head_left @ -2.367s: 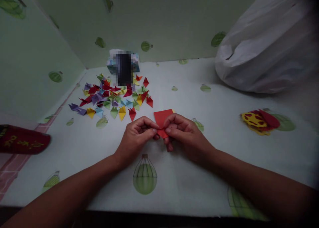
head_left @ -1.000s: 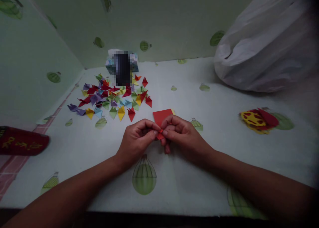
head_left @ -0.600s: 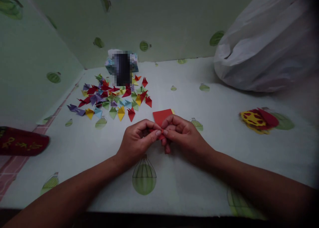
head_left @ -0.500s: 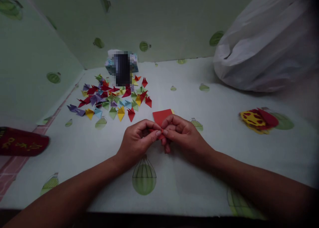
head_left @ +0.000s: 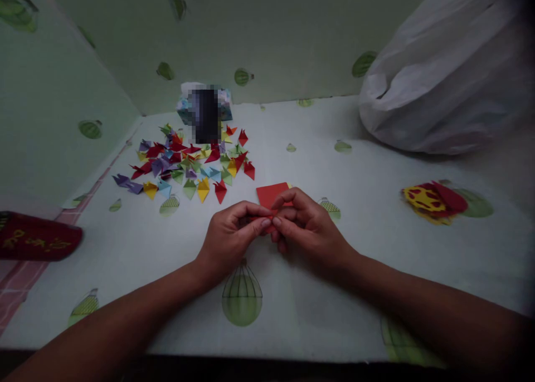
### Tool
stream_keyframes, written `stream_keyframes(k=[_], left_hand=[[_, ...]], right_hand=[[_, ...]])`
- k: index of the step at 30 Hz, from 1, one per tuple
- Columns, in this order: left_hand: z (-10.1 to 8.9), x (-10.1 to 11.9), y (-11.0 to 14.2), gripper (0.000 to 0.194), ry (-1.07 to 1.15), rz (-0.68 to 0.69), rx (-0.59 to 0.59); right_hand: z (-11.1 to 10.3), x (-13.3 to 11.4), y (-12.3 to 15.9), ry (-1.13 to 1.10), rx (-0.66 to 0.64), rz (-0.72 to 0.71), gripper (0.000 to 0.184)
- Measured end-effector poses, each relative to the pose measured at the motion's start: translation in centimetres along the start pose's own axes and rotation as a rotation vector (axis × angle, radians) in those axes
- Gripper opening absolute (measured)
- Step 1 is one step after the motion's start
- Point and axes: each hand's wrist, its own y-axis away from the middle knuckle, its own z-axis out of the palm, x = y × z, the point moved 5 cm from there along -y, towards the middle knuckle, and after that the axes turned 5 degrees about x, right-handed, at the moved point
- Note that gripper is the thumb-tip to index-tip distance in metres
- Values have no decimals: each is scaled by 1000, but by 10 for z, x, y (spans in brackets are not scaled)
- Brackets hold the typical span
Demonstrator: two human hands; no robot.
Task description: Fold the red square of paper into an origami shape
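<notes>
Between my fingertips is a small folded piece of red paper (head_left: 270,229), mostly covered by the fingers. My left hand (head_left: 234,231) pinches it between thumb and index finger from the left. From the other side my right hand (head_left: 311,226) grips it too, thumb and fingertips closed, the lower fingers curled beneath. Just beyond the hands lies a stack of square paper sheets (head_left: 271,192), red on top with a yellow edge showing; the right fingers overlap its near side. Folded paper cranes (head_left: 203,190) in several colours are spread at the back left.
Behind the cranes stands a tissue box (head_left: 226,106) with a blurred-out dark object before it. A large white plastic bag (head_left: 434,87) fills the back right. Red and yellow cut pieces (head_left: 432,201) lie at right. A dark red packet (head_left: 42,237) is at the left edge.
My right index finger has lifted slightly, and the right fingertips have shifted a little on the red paper. My left hand has barely moved.
</notes>
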Motion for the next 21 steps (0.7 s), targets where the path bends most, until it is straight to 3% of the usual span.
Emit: stream_keyframes(k=[21], left_hand=[[-1,-2,0,5,-118,-41,-47]], right_hand=[[1,1,-1,7,-50,-18,10]])
